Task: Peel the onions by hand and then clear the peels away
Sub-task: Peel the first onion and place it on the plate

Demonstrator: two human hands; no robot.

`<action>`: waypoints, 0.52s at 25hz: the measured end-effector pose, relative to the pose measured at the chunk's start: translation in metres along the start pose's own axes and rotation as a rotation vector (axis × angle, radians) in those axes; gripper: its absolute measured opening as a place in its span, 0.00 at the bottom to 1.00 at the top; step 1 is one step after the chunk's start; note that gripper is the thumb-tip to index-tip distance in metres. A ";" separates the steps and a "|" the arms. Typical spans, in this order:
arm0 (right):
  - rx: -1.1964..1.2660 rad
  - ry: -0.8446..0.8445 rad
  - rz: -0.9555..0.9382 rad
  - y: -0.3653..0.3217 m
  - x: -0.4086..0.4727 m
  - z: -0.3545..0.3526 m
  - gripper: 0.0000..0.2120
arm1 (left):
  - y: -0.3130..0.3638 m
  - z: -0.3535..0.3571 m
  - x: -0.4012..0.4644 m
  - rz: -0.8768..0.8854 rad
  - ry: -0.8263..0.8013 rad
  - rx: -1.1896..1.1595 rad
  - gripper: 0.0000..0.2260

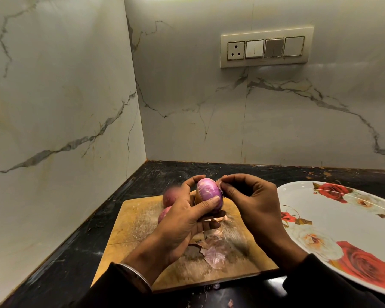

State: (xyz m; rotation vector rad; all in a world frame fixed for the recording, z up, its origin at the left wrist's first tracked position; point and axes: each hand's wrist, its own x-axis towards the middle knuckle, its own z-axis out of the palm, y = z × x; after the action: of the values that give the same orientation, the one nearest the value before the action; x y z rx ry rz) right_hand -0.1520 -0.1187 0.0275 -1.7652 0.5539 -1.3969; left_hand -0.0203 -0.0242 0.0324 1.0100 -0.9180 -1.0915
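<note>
So my right hand had its thumb and fingertips pressed together in a tight pinch on a little flap of papery skin at the 3 o'clock end of the half-peeled purple-red onion, the rest of the fingers curled in behind. My guess was that I was tearing off the last dry bit at the tip. My left hand was wrapped round the onion, thumb across the near side and fingers curled over the far side, holding it up off the board so the other hand could pull against it. It looked like a loose strip of peel was trapped under my left fingers too, though I couldn't tell for sure.

Under my hands was the scuffed square wooden cutting board, and I held everything right over it so the scraps fell there: a heap of pale pink and brown loose peels sat at about 6 o'clock from the onion. Two more unpeeled reddish onions waited on the board at 9 o'clock, partly hidden by my left hand.

Off at 3 o'clock, just beside the board, was the white oval plate with red roses, probably for the peeled ones. All on the black stone counter.
</note>
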 end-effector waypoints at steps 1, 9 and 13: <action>0.002 0.005 0.000 -0.001 0.000 0.000 0.10 | 0.000 0.000 0.000 -0.001 -0.003 -0.010 0.28; -0.027 -0.039 0.032 -0.001 -0.001 0.005 0.09 | -0.001 0.000 -0.001 0.014 -0.013 0.038 0.30; -0.044 0.014 0.011 0.002 0.001 0.000 0.10 | -0.001 0.000 -0.001 0.001 -0.016 0.048 0.32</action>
State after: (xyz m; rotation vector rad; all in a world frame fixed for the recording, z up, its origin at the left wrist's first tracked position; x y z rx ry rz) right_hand -0.1515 -0.1201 0.0265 -1.7861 0.6051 -1.4000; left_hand -0.0208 -0.0233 0.0312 1.0414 -0.9619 -1.0821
